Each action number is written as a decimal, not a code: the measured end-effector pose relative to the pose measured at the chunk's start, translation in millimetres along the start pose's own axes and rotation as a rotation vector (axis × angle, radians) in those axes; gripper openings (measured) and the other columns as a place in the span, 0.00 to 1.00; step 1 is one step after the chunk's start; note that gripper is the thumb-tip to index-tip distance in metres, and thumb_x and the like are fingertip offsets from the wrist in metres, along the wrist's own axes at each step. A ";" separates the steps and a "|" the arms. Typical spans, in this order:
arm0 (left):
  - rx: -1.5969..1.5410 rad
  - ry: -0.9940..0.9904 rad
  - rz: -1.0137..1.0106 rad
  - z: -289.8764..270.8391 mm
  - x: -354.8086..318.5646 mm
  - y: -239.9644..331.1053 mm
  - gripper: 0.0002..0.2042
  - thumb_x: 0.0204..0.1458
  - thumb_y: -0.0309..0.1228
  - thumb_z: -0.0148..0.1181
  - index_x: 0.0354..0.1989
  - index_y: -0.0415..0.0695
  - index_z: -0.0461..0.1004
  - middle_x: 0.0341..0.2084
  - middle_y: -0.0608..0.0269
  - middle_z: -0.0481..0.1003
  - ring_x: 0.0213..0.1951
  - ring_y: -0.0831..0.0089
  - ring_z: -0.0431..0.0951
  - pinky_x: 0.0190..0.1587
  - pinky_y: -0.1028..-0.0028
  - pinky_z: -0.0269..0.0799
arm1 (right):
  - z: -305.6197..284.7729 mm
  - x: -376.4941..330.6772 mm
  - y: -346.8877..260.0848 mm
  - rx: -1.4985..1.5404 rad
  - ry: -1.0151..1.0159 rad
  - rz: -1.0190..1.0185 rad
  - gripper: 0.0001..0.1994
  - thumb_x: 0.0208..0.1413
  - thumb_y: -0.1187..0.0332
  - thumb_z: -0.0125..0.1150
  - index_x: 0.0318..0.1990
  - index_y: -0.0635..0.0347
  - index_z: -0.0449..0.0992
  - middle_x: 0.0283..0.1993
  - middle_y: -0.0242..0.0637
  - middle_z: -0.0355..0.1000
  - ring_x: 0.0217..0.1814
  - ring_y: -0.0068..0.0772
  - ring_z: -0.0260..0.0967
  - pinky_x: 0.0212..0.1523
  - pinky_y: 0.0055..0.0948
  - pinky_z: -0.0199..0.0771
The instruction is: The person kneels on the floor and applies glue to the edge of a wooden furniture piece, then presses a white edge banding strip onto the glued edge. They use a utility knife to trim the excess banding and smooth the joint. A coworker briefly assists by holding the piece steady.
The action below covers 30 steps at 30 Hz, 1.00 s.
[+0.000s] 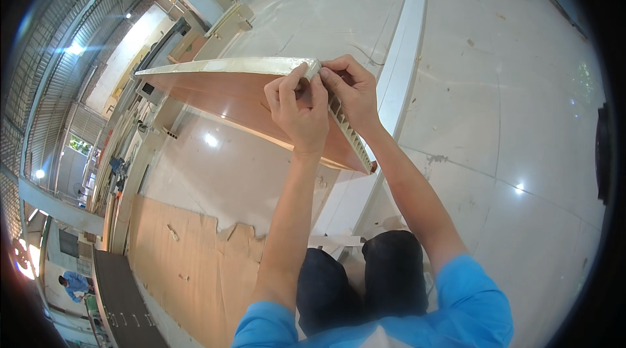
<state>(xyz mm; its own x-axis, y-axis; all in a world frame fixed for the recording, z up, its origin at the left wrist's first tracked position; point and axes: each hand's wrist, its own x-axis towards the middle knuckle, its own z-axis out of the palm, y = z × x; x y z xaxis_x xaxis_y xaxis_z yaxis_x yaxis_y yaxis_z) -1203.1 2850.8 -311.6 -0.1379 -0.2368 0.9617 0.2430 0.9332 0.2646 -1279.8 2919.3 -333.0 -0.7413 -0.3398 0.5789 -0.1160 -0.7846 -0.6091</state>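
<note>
A large brown panel (235, 91) stands tilted on its edge in front of me, with a whitish, glossy upper edge (222, 65). Its near end shows a row of hollow ribbed cells (349, 129). At the top near corner, my left hand (300, 110) is closed, thumb and fingers pinching the corner. Right beside it, my right hand (352, 90) is closed too, its thumb and forefinger meeting at the same corner. Whether a thin film or strip lies between the fingertips is too small to tell.
Long white boards (399, 54) lie on the tiled floor under the panel's near end. Torn brown cardboard (189, 263) covers the floor at lower left. Stacked strips and a rack (117, 159) line the left side. Another person (75, 285) is far off at lower left.
</note>
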 end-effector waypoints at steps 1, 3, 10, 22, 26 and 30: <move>0.013 -0.006 -0.010 0.2 -0.1 -0.4 0.15 0.55 0.22 0.71 0.52 0.42 0.81 0.39 0.63 0.69 0.38 0.74 0.70 0.41 0.73 0.73 | 0.7 0.9 0.7 0.049 -0.010 0.020 0.04 0.66 0.76 0.65 0.46 0.65 0.80 0.39 0.32 0.79 0.39 0.17 0.75 0.36 0.20 0.76; -0.001 -0.013 -0.015 0.2 -0.2 -1.2 0.15 0.56 0.23 0.71 0.51 0.42 0.81 0.39 0.64 0.69 0.38 0.74 0.70 0.41 0.73 0.73 | 1.4 2.0 2.6 0.108 -0.014 0.022 0.02 0.67 0.76 0.65 0.44 0.64 0.80 0.37 0.32 0.80 0.38 0.16 0.75 0.37 0.20 0.76; 0.015 -0.034 0.057 -2.2 0.7 -6.4 0.15 0.55 0.22 0.72 0.51 0.42 0.81 0.39 0.64 0.70 0.36 0.75 0.71 0.40 0.74 0.73 | 0.9 3.0 16.5 0.173 -0.050 -0.095 0.02 0.68 0.76 0.63 0.44 0.63 0.79 0.40 0.29 0.78 0.41 0.16 0.74 0.42 0.19 0.76; 0.025 -0.012 0.068 0.3 1.6 -8.4 0.15 0.54 0.21 0.72 0.50 0.43 0.82 0.38 0.65 0.72 0.34 0.76 0.73 0.38 0.74 0.74 | 3.3 5.1 11.8 0.113 -0.022 -0.094 0.04 0.67 0.76 0.65 0.46 0.62 0.79 0.34 0.26 0.77 0.36 0.12 0.70 0.35 0.16 0.70; -0.022 -0.006 0.059 0.8 3.0 -4.5 0.15 0.53 0.20 0.72 0.49 0.42 0.81 0.37 0.65 0.72 0.34 0.76 0.72 0.37 0.74 0.72 | 0.0 3.6 2.9 -0.037 -0.018 -0.095 0.12 0.64 0.80 0.64 0.53 0.58 0.83 0.36 0.23 0.71 0.39 0.15 0.67 0.38 0.17 0.68; -0.100 0.006 0.000 0.4 2.9 -1.2 0.15 0.52 0.19 0.71 0.48 0.41 0.78 0.35 0.66 0.71 0.33 0.77 0.70 0.37 0.75 0.71 | 3.3 1.5 5.3 -0.156 -0.010 -0.201 0.16 0.62 0.83 0.62 0.52 0.55 0.85 0.40 0.26 0.70 0.42 0.18 0.67 0.41 0.20 0.69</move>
<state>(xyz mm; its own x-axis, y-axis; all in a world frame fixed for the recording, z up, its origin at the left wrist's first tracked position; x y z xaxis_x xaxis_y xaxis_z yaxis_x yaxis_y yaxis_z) -1204.2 2849.1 -309.1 -0.1319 -0.2387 0.9621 0.3380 0.9016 0.2701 -1279.3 2912.9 -333.6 -0.6870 -0.1909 0.7012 -0.3612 -0.7475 -0.5574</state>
